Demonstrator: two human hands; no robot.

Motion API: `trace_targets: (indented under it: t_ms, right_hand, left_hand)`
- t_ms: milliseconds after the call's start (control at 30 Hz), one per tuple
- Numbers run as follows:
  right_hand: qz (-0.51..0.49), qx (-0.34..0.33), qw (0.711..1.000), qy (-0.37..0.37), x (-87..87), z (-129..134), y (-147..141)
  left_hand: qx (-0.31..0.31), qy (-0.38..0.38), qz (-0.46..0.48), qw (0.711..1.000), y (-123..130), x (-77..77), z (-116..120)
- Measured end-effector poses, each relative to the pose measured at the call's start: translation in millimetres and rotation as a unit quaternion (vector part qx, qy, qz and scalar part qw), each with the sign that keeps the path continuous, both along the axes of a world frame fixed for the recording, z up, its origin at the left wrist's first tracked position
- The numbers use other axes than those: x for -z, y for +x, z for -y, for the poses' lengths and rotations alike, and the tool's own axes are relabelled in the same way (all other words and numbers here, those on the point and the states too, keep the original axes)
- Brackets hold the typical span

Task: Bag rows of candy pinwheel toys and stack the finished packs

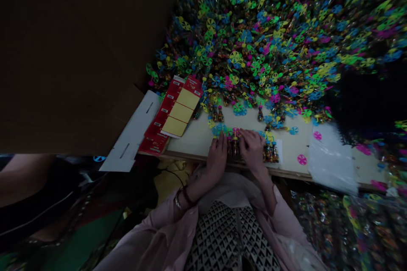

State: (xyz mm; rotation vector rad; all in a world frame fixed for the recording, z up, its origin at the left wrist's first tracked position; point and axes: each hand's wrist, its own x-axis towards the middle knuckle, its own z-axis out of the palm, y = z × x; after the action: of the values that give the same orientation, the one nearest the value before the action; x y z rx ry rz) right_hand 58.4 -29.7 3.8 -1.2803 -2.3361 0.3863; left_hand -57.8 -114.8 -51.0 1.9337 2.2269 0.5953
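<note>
Brown bottles with bright wheel tops lie rowed — left hand, right hand over them, grip unclear.

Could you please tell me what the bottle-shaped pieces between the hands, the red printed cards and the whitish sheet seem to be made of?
Bottle-shaped pieces: probably plastic, glossy, judging by small highlights; the dim light leaves it open.
Red printed cards: likely cardboard, given their flat shape and straight edges.
Whitish sheet: apparently thin plastic film, with a slight sheen and creases.
</note>
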Motion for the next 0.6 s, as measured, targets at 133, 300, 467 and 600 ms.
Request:
trace_targets:
  t_ms: [133, 300, 467, 600]
  right_hand:
    - [0.044, -0.008, 0.999, 0.001, -9.9, -53, -7]
    - [0.131, -0.022, 0.991, -0.011, -14.1, -126, -26]
    - [0.132, 0.012, 0.991, 0.000, -6.5, -192, -50]
    - [0.033, 0.023, 0.999, -0.002, 3.1, -224, -80]
  left_hand:
    - [0.008, -0.033, -0.006, 0.999, 2, 7.0, -1]
    - [0.013, -0.078, -0.013, 0.997, 0, 6.6, -3]
    - [0.065, -0.083, 0.046, 0.993, -18, -11.5, 7]
    - [0.086, -0.041, 0.121, 0.988, -39, -21.4, 14]
